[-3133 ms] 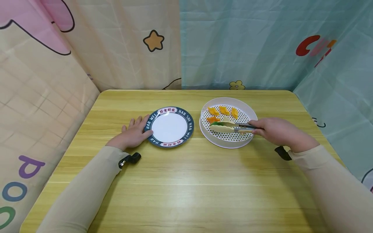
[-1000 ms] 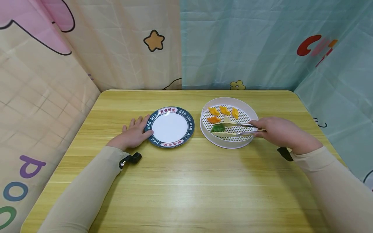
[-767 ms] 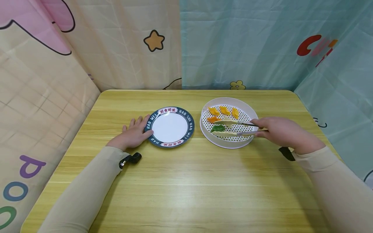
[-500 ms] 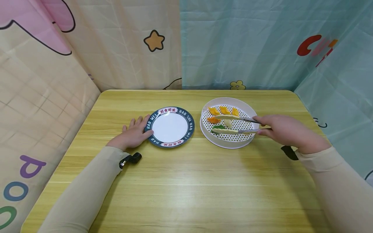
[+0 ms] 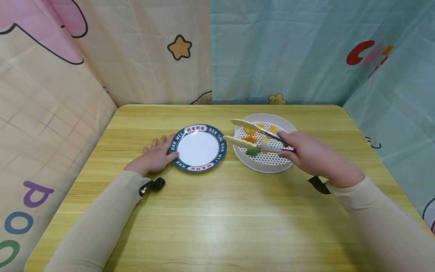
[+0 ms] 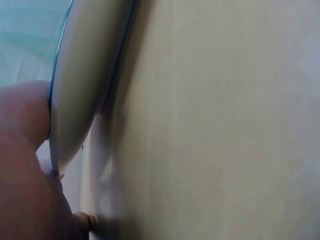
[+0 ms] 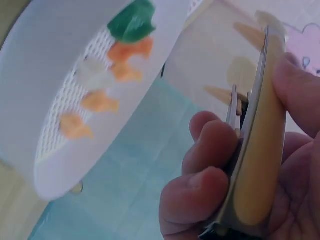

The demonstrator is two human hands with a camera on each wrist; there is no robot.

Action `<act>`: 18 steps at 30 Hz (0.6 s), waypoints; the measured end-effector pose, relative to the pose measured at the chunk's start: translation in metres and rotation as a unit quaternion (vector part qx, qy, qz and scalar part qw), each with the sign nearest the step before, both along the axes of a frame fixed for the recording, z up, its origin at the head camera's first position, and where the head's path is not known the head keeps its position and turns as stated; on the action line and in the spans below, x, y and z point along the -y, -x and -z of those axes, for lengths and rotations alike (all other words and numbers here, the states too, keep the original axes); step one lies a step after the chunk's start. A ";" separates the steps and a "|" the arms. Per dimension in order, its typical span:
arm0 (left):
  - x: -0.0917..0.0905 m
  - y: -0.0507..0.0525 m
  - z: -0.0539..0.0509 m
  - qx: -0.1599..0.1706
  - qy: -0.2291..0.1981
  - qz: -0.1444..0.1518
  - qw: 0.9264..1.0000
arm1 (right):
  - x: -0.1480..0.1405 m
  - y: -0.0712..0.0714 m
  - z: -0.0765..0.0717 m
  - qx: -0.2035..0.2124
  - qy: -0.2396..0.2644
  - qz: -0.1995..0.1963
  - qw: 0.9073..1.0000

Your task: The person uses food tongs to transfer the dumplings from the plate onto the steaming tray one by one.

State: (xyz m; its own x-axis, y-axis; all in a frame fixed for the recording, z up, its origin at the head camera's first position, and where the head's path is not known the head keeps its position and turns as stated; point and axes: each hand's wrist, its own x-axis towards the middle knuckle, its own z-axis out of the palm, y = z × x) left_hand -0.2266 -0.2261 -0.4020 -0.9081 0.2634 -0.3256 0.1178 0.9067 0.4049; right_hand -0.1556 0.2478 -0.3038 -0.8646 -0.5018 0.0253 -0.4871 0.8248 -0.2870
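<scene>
My right hand (image 5: 314, 158) grips a pair of metal tongs (image 5: 272, 149) with cream-coloured scalloped tips. The tong arms stand apart with nothing between them. Their tips hang over the left rim of a white perforated steamer tray (image 5: 266, 167), towards the plate. Inside lie a green dumpling (image 5: 252, 152), an orange dumpling (image 5: 249, 139), a white dumpling (image 5: 265, 141) and several yellow dumplings (image 7: 75, 125), partly covered by the tongs in the head view. My left hand (image 5: 153, 156) lies with spread fingers beside a white plate (image 5: 198, 149) with a dark patterned rim, its thumb on that rim.
Both plate and tray stand on a wooden table (image 5: 217, 211). Printed curtains (image 5: 272, 56) hang behind the table and along its sides. Black wrist mounts (image 5: 153, 186) sit at both cuffs.
The tongs have opened around the green dumpling and let it go in the tray. My right hand has then raised them and swung their tips left towards the plate. The left hand stays put.
</scene>
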 end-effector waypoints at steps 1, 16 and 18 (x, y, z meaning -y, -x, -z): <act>0.000 0.000 0.000 0.001 -0.002 -0.002 1.000 | 0.007 -0.001 0.001 0.008 0.004 0.002 1.000; 0.000 0.000 -0.002 -0.003 0.002 0.002 1.000 | 0.106 -0.007 0.042 0.107 0.031 0.043 0.993; -0.001 -0.001 -0.002 -0.003 0.001 0.002 1.000 | 0.113 -0.007 0.045 0.117 0.027 0.046 0.992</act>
